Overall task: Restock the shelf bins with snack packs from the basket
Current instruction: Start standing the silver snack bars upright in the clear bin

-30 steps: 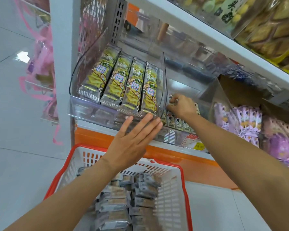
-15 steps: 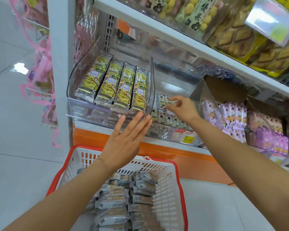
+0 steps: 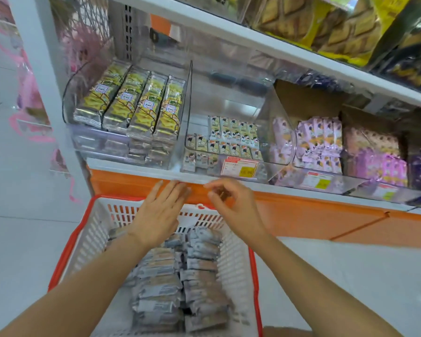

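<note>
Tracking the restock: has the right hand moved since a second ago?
Yes: the right hand dropped out of the middle bin, down to the orange shelf front.

The basket (image 3: 83, 242) sits before and below the shelf, snack packs (image 3: 180, 276) piled in it; above, long packs (image 3: 131, 105) fill the left bin (image 3: 69, 100); small packs (image 3: 231, 137) lie in the middle bin (image 3: 229, 103), behind a price tag (image 3: 240, 167); left hand (image 3: 159, 210) and right hand (image 3: 231, 207) hang side by side over the basket's far end.
</note>
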`<state>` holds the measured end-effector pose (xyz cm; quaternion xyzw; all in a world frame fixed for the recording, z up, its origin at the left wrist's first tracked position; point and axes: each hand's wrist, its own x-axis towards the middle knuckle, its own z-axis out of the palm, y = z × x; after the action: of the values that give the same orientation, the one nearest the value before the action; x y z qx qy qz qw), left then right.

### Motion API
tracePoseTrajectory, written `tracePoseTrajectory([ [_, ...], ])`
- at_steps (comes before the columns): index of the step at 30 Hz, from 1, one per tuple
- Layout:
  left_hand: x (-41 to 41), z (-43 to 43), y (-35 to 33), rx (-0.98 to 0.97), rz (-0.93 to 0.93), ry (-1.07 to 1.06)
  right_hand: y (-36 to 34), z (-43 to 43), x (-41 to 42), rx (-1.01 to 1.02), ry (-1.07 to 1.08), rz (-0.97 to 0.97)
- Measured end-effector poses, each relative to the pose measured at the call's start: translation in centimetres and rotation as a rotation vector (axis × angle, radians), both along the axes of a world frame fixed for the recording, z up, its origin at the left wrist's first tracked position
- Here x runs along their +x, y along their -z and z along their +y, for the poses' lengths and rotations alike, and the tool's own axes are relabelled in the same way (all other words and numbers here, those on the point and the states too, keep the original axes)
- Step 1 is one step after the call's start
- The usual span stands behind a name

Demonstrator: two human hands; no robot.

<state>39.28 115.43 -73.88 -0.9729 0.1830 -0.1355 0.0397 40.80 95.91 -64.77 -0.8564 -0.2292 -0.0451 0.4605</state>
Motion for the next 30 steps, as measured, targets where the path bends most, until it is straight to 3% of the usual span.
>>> tracePoseTrajectory([
  [5, 0.1, 0.7, 3.0, 0.011, 0.152, -0.06, 9.7, -1.4, -1.9, -0.269, -0.016, 0.233],
  [11, 0.1, 2.1, 6.3, -0.011, 0.163, -0.078, 16.9, -0.1, -2.8, -0.548, -0.112, 0.428],
  [18, 0.2, 3.9, 9.5, -0.018, 0.186, -0.062, 21.2, 2.8, -3.5, -0.669, -0.263, 0.508],
  [30, 0.6, 4.4, 10.2, -0.025, 0.17, -0.031, 22.8, 4.4, -3.9, -0.805, -0.212, 0.409],
])
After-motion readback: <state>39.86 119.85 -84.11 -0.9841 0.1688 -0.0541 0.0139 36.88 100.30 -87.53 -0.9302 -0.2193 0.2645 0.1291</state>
